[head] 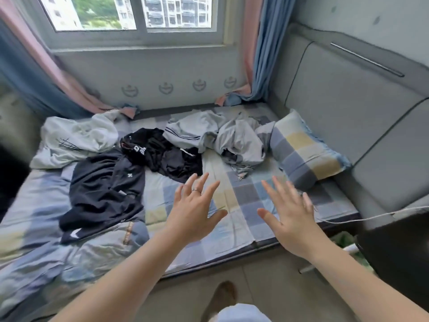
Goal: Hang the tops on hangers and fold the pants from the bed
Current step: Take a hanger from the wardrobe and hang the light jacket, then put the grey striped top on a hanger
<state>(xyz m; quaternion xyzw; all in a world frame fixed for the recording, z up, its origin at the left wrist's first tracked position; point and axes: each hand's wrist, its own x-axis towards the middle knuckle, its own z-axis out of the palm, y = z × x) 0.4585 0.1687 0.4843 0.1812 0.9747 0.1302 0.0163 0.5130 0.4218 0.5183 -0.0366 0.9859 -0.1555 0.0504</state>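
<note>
- Spread wide, fingers apart, holding nothing: left hand (192,205) and right hand (290,214), palms down over checked bed sheet (243,198).
- Crumpled at 9 o'clock from left hand: large black garment (102,189), soft and matte, long axis 1 to 7 o'clock.
- Heaped at 12 o'clock: smaller black garment (167,154), wrinkled grey garment (239,140).
- Bunched at 10 o'clock: white garment (76,138).
- Propped at 2 o'clock: plump checked pillow (304,149).

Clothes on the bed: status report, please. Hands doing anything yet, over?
Left grip and right grip open, hovering, holding nothing. Black clothes and grey clothes heaped on bed, untouched. No hangers in view.
</note>
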